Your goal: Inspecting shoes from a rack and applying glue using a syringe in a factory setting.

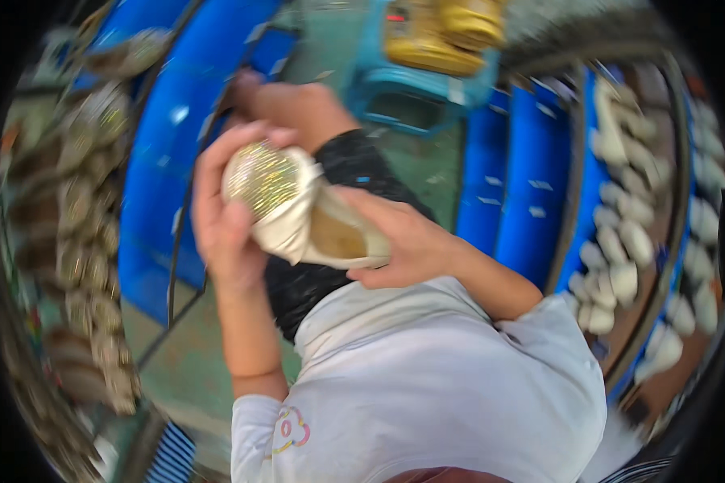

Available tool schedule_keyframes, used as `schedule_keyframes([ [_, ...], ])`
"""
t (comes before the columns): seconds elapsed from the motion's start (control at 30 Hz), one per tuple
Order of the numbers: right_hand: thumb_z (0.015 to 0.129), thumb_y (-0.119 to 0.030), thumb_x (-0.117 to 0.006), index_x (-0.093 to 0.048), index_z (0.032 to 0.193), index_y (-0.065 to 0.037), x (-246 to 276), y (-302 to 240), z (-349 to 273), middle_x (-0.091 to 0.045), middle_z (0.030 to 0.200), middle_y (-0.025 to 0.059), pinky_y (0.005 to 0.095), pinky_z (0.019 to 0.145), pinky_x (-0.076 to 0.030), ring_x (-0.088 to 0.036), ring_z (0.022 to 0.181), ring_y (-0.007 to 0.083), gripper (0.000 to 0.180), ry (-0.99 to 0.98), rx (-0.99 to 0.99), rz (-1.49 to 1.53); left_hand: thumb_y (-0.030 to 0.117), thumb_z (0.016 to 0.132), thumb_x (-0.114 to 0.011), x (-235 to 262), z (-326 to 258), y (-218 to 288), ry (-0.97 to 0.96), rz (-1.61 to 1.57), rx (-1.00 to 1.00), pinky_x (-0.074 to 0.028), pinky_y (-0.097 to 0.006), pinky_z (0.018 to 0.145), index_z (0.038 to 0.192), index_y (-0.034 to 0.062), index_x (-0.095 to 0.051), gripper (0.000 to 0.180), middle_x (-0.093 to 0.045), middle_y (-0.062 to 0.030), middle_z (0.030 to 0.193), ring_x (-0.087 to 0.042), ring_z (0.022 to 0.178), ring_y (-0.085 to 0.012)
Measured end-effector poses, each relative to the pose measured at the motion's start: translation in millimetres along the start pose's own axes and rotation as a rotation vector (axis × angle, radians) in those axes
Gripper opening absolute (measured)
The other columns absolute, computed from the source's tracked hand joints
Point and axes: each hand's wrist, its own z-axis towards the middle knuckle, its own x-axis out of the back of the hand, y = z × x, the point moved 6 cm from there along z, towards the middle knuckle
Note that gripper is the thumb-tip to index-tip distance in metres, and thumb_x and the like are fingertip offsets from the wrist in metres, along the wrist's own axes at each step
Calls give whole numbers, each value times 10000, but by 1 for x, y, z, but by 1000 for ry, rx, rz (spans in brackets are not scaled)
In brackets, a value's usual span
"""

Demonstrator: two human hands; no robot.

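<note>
A shoe (286,217) is held between my two hands above my lap. Its rounded end is covered in gold glitter; the rest is cream, with gathered folds at the middle and a tan surface toward the other end. My left hand (229,201) is wrapped round the glittery end, thumb along its near side. My right hand (403,237) grips the cream end, fingers over the top edge and thumb underneath. Motion blurs both hands a little.
A rack of many glittery shoes (97,201) stands on the left beside blue panels (185,121). On the right, blue racks (515,185) carry pale shoe-shaped pieces (620,233). Ahead, a yellow machine (431,40) sits on a light-blue stool (411,105).
</note>
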Motion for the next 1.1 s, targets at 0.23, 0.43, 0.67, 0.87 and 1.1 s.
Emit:
schedule_keyframes([
  [0.23,666,-231,-925,-423,1523,18,75,78,-116,-644,1336,147,391,1063,-502,-629,1255,259,1024,312,-211,138,114,1065,-591,-33,37,-37,-47,30,-83,-518,-418,1045,1098,-27,-679,169,-680,-171,1162,-663,1152,-279],
  [0.43,962,-189,-708,-488,1432,14,166,214,-196,-669,1269,167,435,944,-603,-687,1150,279,558,1296,-518,693,120,1080,-581,-9,20,-65,-18,227,108,-536,-364,1009,1120,-37,-687,193,-686,-138,1149,-675,1088,-222],
  [0.67,992,-311,-658,-625,1256,-83,397,405,-256,-708,1196,130,500,795,-647,-709,1071,325,351,1587,-470,629,145,1058,-627,64,-33,-51,348,319,250,-520,-328,952,1084,-19,-699,181,-703,-109,1093,-665,1003,-189],
  [0.87,957,-229,-642,-632,1240,-8,528,447,-280,-696,1209,136,463,934,-578,-664,1089,313,359,1553,-388,496,133,1046,-634,118,-87,-9,664,423,239,-540,-327,938,1072,-17,-716,172,-742,-109,1059,-691,985,-173],
  [1.1,989,-187,-619,-635,1260,29,455,418,-253,-698,1148,129,379,875,-578,-674,990,284,347,1966,-544,678,213,1074,-611,140,-95,14,757,171,138,-556,-344,958,1221,-19,-669,281,-719,-117,1172,-694,1037,-189],
])
